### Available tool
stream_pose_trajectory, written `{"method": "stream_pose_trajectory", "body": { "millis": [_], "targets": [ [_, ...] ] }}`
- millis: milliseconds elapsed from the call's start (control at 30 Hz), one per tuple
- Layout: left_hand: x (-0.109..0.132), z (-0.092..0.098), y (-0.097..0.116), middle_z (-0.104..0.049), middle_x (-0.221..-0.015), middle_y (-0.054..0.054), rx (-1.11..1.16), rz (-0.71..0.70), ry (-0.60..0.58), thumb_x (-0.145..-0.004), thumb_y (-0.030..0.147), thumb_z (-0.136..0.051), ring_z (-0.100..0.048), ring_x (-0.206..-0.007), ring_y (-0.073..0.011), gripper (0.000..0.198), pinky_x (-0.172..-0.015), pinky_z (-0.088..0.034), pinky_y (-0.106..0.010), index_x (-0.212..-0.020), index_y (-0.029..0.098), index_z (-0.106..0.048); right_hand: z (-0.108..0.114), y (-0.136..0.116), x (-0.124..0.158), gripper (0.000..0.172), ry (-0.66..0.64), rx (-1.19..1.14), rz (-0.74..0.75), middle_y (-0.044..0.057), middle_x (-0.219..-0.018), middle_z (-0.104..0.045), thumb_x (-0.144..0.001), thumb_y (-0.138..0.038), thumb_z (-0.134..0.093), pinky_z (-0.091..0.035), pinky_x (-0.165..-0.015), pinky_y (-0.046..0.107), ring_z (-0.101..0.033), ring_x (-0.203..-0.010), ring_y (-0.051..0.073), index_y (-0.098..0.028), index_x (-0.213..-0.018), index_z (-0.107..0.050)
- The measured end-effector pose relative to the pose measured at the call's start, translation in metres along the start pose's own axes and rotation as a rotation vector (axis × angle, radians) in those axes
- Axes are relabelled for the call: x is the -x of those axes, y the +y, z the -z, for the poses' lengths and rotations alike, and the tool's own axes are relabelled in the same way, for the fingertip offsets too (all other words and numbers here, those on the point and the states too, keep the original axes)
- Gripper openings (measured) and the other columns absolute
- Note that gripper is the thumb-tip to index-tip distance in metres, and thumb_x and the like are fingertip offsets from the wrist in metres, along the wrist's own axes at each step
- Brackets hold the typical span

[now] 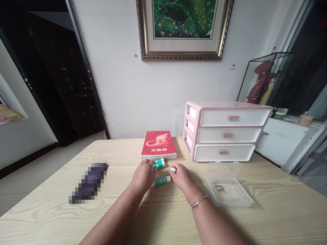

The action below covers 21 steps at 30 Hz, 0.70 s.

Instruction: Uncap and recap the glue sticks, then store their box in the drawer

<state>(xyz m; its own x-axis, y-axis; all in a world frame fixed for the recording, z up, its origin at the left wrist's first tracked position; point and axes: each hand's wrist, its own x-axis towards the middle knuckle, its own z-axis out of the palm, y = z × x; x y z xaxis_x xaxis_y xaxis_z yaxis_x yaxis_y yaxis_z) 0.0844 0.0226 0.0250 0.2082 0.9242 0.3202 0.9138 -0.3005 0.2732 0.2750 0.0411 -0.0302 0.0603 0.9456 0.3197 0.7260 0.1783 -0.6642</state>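
Several green-and-white glue sticks lie between my hands at the middle of the table. My left hand (144, 174) is curled, with its fingers closed at the near end of a glue stick (158, 165); the fingers partly hide that end. Just behind it another glue stick (160, 160) rests in front of the red book. Nearer to me, a further glue stick (162, 180) lies on its side with its left end close to my left thumb. My right hand (181, 175) pinches a small white cap (173, 169) between thumb and fingers.
Behind the glue sticks lies a thick red book (158, 143). A pink-and-white drawer unit (227, 132) stands at the back right, with an opened clear plastic box (230, 194) in front. A dark, pixelated item (89, 183) lies on the left of the wooden table (51, 217).
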Motion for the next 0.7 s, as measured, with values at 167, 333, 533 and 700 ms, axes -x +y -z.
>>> {"method": "stream_pose_trajectory", "body": {
  "millis": [167, 333, 533, 700],
  "targets": [
    [-0.009, -0.010, -0.004, -0.067, -0.110, -0.013, -0.082, 0.034, -0.040, -0.085, 0.024, -0.057, -0.060, -0.107, -0.0296, 0.031, -0.088, -0.045, -0.035, -0.113, 0.019, -0.068, 0.006, -0.006, 0.002, 0.017, -0.015, 0.038, -0.005, 0.010, -0.094, -0.071, -0.081, -0.024, -0.058, -0.044, -0.077, 0.029, -0.065, -0.088, 0.022, -0.018, -0.092, -0.070],
    [-0.011, -0.018, -0.009, -0.069, -0.107, -0.011, -0.080, 0.052, -0.036, -0.084, 0.025, -0.058, -0.059, -0.107, -0.0277, 0.024, -0.090, -0.044, -0.034, -0.104, 0.024, -0.071, 0.011, -0.013, 0.003, 0.018, -0.021, 0.068, -0.026, 0.010, -0.089, -0.072, -0.084, -0.028, -0.055, -0.043, -0.071, 0.028, -0.064, -0.084, 0.022, -0.019, -0.084, -0.070],
    [-0.013, -0.021, -0.021, -0.071, -0.099, -0.009, 0.014, 0.101, -0.062, -0.077, 0.029, -0.063, -0.063, -0.097, -0.0269, 0.019, -0.081, -0.045, -0.031, -0.092, 0.025, -0.073, 0.013, -0.016, 0.001, 0.022, 0.009, 0.066, -0.073, 0.010, -0.090, -0.072, -0.087, -0.032, -0.052, -0.043, -0.070, 0.028, -0.065, -0.084, 0.022, -0.019, -0.087, -0.070],
    [-0.012, -0.022, -0.027, -0.071, -0.090, -0.008, 0.156, 0.099, -0.022, -0.072, 0.024, -0.063, -0.064, -0.084, -0.0243, 0.012, -0.073, -0.044, -0.030, -0.080, 0.021, -0.072, 0.014, -0.015, -0.001, 0.023, 0.063, -0.009, -0.075, 0.009, -0.092, -0.072, -0.088, -0.033, -0.050, -0.044, -0.072, 0.030, -0.064, -0.088, 0.023, -0.020, -0.089, -0.069]
  ]
}}
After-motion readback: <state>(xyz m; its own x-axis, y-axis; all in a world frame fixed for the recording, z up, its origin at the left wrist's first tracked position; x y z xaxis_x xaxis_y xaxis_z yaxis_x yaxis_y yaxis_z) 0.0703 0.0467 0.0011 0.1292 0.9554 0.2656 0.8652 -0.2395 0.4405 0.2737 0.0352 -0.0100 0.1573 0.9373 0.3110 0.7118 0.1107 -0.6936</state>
